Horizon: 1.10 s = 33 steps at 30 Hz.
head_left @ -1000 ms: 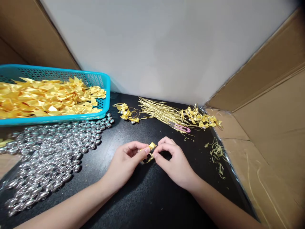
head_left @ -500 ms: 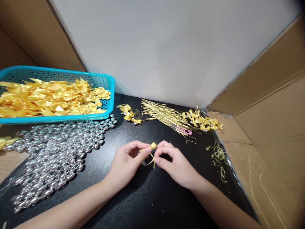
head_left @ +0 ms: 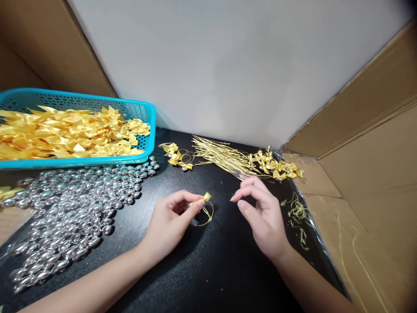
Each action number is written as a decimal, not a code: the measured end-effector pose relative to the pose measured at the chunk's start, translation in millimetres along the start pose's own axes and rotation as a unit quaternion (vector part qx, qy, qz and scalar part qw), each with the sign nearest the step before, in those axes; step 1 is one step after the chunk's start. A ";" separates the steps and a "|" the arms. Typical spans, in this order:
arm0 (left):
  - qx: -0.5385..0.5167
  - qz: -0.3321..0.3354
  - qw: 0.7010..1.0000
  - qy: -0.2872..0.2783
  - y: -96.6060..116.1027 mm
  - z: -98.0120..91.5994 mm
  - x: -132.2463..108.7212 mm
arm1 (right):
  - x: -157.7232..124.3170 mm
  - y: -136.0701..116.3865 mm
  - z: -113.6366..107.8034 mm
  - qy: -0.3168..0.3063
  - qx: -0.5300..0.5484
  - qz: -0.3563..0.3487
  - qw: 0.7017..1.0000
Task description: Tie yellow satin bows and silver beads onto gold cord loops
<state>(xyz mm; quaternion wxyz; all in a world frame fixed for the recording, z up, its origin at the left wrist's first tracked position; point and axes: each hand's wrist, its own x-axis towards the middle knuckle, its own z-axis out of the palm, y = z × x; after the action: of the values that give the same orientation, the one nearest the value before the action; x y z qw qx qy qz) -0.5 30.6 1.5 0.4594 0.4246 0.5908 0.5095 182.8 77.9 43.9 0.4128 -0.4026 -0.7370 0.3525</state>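
My left hand (head_left: 171, 219) pinches a small yellow ribbon bow (head_left: 205, 198) between thumb and fingers; a thin gold cord loop (head_left: 206, 216) hangs from the bow onto the black table (head_left: 208, 265). My right hand (head_left: 262, 215) hovers a little to the right of the bow, fingers loosely curled and apart, holding nothing. Behind it lies a bundle of gold cords (head_left: 221, 155) with a pink paper clip partly hidden by my fingers.
A teal basket (head_left: 143, 114) full of yellow bows stands at the back left. Several silver beads (head_left: 74, 208) spread across the left of the table. Finished bows lie at the back (head_left: 176, 155) and back right (head_left: 276, 166). Cord scraps (head_left: 298, 215) lie near cardboard walls (head_left: 368, 174).
My right hand has let go of the bow and cord and moved right and up. The left hand keeps its pinch on the bow; the cord now hangs as a loop.
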 end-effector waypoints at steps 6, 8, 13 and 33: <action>0.122 0.152 0.981 -0.001 2.2 0.2 -6.0 | -7.7 -6.3 12.8 -0.043 -0.139 -0.007 0.989; 0.130 0.169 0.977 -0.008 2.9 0.7 -7.3 | -11.4 -5.3 18.1 -0.055 -0.192 -0.012 0.980; 0.116 0.119 0.986 -0.025 2.5 1.7 -8.4 | -15.0 -1.3 22.6 -0.093 -0.217 0.004 0.972; 0.029 0.022 0.999 -0.037 2.4 3.3 -8.3 | -10.7 6.6 31.4 -0.121 -0.051 0.127 0.983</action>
<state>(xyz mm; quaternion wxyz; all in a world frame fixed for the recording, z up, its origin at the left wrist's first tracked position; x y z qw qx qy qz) 4.6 23.5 4.6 0.4572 0.4695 0.5786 0.4855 160.3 65.4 21.9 0.2517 -0.4675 -0.7414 0.4104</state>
